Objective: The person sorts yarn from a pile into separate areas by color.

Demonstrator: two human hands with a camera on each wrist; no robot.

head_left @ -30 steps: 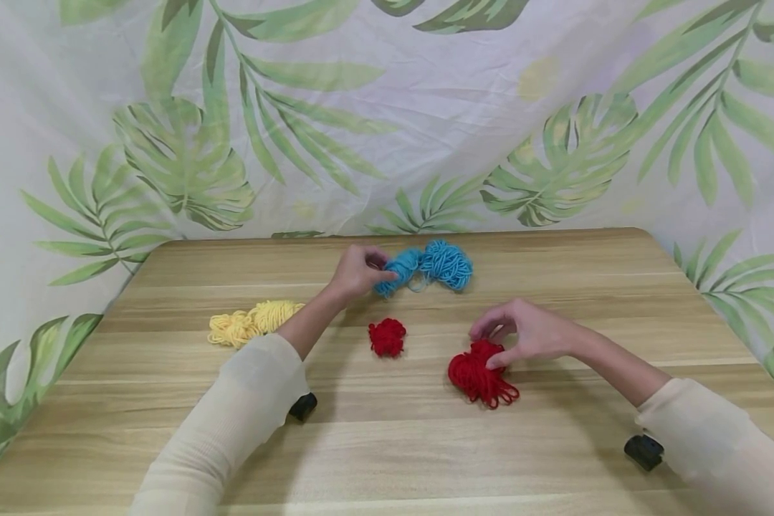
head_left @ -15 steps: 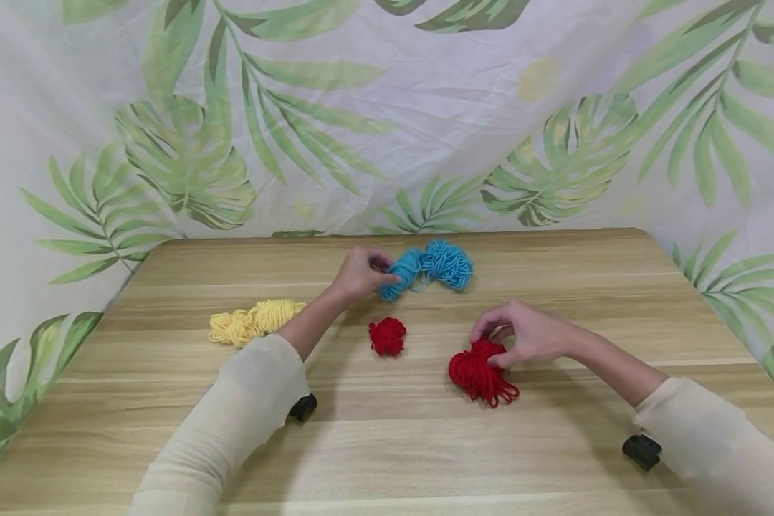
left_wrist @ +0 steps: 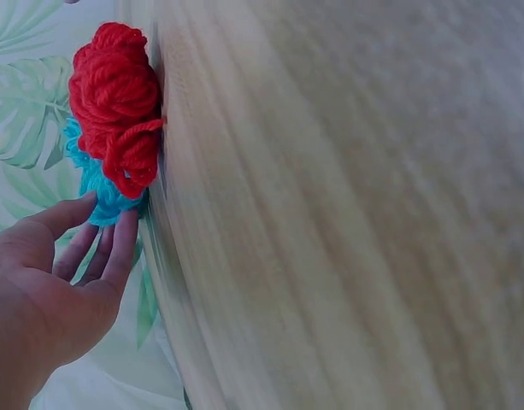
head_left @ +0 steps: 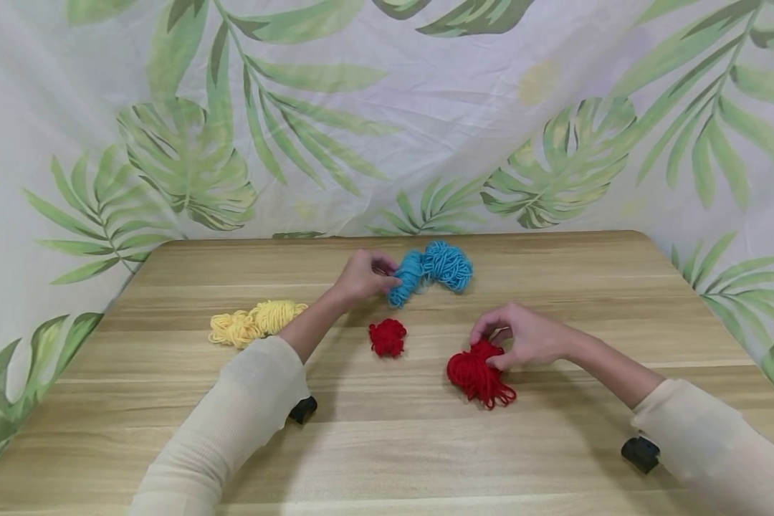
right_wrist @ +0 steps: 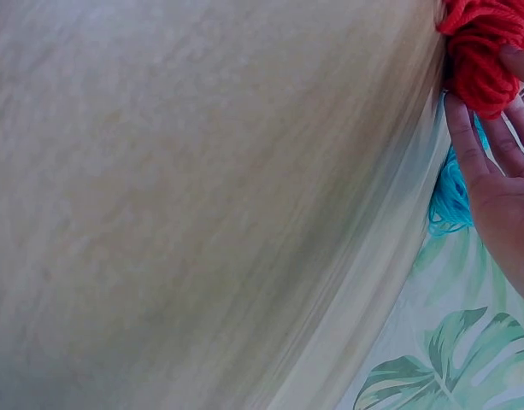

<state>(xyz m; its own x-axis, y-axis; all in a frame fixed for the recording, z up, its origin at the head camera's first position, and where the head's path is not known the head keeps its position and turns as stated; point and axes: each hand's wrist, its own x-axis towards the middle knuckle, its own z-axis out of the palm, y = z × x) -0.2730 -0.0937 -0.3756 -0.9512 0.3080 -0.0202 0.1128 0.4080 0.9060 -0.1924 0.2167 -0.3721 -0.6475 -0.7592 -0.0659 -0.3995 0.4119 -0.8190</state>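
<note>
Near the back of the table, my left hand [head_left: 364, 276] pinches the left part of a blue yarn bundle [head_left: 406, 278] between thumb and fingers. The bundle's looser right part [head_left: 448, 266] fans out beside it. My right hand [head_left: 532, 335] holds the upper end of a red yarn bundle [head_left: 476, 376], its loops spread toward the front. In the right wrist view, thumb and fingers lie on either side of the red yarn [right_wrist: 484, 73]. Between the hands sits a smaller red yarn clump [head_left: 387, 338], which hides part of the blue yarn [left_wrist: 108, 192] in the left wrist view.
A yellow yarn bundle [head_left: 254, 322] lies at the left, partly behind the left forearm. The wooden table [head_left: 387, 459] ends at the back against a leaf-patterned cloth [head_left: 335, 129]. Black wrist devices [head_left: 641, 454] show under both sleeves.
My left hand has shifted slightly to the right, turning the left part of the blue yarn more upright and closer to the right part. The right hand has barely moved.
</note>
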